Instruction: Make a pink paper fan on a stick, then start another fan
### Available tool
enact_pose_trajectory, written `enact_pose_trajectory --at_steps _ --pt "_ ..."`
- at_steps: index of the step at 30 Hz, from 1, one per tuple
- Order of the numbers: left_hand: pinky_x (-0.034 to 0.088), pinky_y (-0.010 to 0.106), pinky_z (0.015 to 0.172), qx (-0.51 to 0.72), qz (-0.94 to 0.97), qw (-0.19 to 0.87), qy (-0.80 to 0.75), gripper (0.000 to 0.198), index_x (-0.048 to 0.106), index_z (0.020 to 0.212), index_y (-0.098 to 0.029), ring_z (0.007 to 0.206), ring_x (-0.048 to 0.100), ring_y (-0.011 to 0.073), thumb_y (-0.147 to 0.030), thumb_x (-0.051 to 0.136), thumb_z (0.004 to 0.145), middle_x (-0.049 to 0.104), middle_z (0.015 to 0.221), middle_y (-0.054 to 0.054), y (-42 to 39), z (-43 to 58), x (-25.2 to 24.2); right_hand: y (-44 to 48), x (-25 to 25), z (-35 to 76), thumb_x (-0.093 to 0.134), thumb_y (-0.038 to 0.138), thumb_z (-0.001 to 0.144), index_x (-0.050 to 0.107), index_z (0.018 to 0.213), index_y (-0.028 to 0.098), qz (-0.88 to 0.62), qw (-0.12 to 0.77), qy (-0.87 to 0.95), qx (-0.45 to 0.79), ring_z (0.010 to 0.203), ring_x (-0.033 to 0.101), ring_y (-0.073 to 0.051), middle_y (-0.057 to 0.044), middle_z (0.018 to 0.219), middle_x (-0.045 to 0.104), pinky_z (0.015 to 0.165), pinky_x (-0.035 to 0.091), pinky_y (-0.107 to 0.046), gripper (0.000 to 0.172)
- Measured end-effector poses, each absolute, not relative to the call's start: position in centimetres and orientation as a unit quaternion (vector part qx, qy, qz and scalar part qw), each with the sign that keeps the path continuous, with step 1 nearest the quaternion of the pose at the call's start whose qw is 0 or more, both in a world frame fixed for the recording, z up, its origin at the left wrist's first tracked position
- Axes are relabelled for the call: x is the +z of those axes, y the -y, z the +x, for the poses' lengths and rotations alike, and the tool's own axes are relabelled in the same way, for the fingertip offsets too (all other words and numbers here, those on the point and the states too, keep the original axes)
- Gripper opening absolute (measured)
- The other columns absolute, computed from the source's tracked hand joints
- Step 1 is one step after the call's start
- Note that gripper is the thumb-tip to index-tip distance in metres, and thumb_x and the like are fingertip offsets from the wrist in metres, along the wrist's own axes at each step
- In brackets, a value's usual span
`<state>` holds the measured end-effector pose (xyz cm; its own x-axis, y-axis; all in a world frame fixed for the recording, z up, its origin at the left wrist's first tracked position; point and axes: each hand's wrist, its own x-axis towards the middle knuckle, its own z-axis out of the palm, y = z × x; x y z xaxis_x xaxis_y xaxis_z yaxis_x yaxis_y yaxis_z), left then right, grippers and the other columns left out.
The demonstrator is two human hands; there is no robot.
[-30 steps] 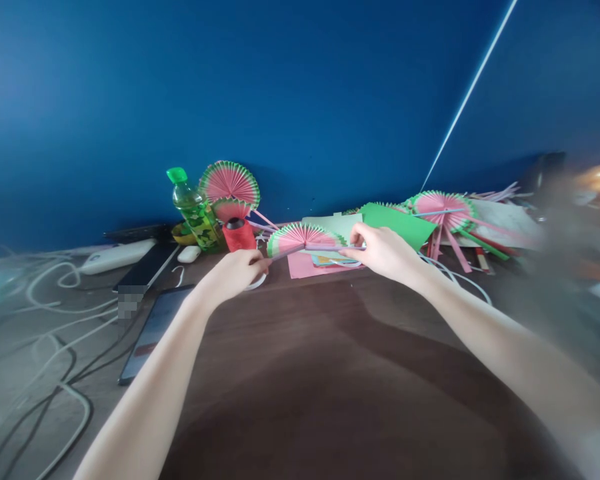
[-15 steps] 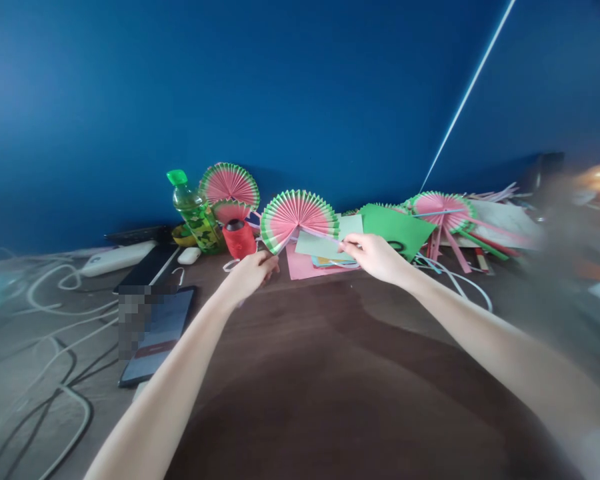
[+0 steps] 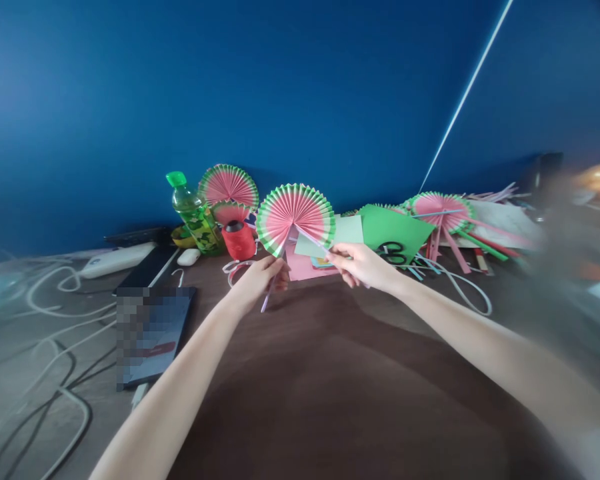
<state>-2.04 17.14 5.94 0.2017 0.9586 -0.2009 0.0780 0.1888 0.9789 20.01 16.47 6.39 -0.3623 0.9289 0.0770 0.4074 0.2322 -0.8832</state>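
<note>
A pleated paper fan [image 3: 296, 208], pink with a white and green rim, is held up above the table between both hands. It is spread most of the way round, with a gap at the bottom. My left hand [image 3: 266, 279] pinches one of its thin pale purple sticks, whose end pokes out below the fingers. Closed around the other stick, my right hand [image 3: 355, 263] is at the fan's lower right. Pink paper [image 3: 303, 267] and a pale green sheet [image 3: 349, 230] lie behind the fan, partly covered by it.
Left stand a green bottle [image 3: 189, 207], a red cylinder [image 3: 239, 241] and another fan [image 3: 229, 185]. A tablet [image 3: 167, 333] and white cables [image 3: 75, 393] lie nearer. To the right are green paper [image 3: 393, 227], black-handled scissors [image 3: 395, 253] and a striped-stick fan [image 3: 443, 208]. A blue wall [image 3: 305, 87] rises behind.
My hands have come closer together and swung the sticks downward. The fan has opened wider, from about a half circle to nearly a full round.
</note>
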Motion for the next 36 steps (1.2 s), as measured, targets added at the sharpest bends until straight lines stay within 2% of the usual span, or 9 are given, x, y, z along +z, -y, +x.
enact_pose_trajectory --at_steps 4,9,13,17,21,27,36 --pt "0.051 0.03 0.067 0.401 0.48 0.626 -0.465 0.018 0.06 0.078 -0.012 0.064 0.061 0.0134 -0.03 0.058 0.078 0.065 0.072 0.006 -16.9 -0.9 5.1 -15.9 5.1 18.6 0.049 0.041 0.083 0.05 0.078 0.017 -0.424 0.366 0.702 0.44 0.042 0.053 -0.011 0.004 0.051 0.049 0.043 0.04 -0.023 0.024" --pt "0.048 0.03 0.077 0.421 0.454 0.658 -0.429 0.023 0.065 0.087 -0.014 0.082 0.062 0.0166 -0.033 0.064 0.074 0.067 0.091 0.008 -16.0 0.6 4.3 -15.0 4.0 17.4 0.052 0.044 0.081 0.055 0.081 0.016 -0.389 0.416 0.707 0.419 0.049 0.053 -0.011 0.003 0.061 0.051 0.049 0.044 -0.024 0.028" --pt "0.046 0.031 0.08 0.431 0.438 0.674 -0.411 0.029 0.067 0.084 -0.013 0.082 0.061 0.0168 -0.038 0.068 0.068 0.068 0.087 0.007 -15.4 1.2 3.9 -14.3 3.4 16.9 0.05 0.045 0.082 0.056 0.085 0.017 -0.4 0.433 0.712 0.382 0.051 0.053 -0.01 0.001 0.07 0.055 0.05 0.042 -0.024 0.028" --pt "0.046 0.032 0.078 0.436 0.415 0.699 -0.388 0.031 0.067 0.077 -0.014 0.08 0.061 0.0169 -0.041 0.072 0.063 0.068 0.084 0.006 -14.9 1.5 3.8 -14.2 2.8 16.7 0.049 0.043 0.083 0.055 0.082 0.018 -0.404 0.457 0.734 0.298 0.063 0.055 -0.014 -0.002 0.076 0.058 0.059 0.042 -0.025 0.026" --pt "0.046 0.029 0.078 0.448 0.403 0.693 -0.395 0.028 0.067 0.071 -0.014 0.076 0.059 0.0139 -0.04 0.073 0.062 0.066 0.076 0.003 -14.5 1.8 3.9 -14.0 2.2 16.5 0.046 0.042 0.085 0.048 0.069 0.019 -0.423 0.448 0.759 0.212 0.06 0.049 -0.014 -0.001 0.067 0.054 0.058 0.038 -0.025 0.028" --pt "0.044 0.024 0.073 0.461 0.412 0.68 -0.395 0.025 0.068 0.072 -0.015 0.071 0.057 0.0109 -0.039 0.071 0.064 0.066 0.072 0.001 -14.2 2.1 3.8 -13.7 1.5 16.2 0.042 0.038 0.088 0.045 0.069 0.02 -0.428 0.435 0.774 0.166 0.059 0.049 -0.014 -0.001 0.067 0.054 0.056 0.035 -0.025 0.026" --pt "0.042 0.022 0.067 0.474 0.398 0.695 -0.366 0.024 0.068 0.07 -0.015 0.066 0.056 0.01 -0.037 0.073 0.062 0.065 0.071 0.0 -14.0 2.3 3.6 -13.4 1.3 16.1 0.047 0.038 0.085 0.041 0.067 0.021 -0.425 0.457 0.743 0.242 0.053 0.05 -0.014 0.002 0.057 0.05 0.055 0.038 -0.025 0.025"
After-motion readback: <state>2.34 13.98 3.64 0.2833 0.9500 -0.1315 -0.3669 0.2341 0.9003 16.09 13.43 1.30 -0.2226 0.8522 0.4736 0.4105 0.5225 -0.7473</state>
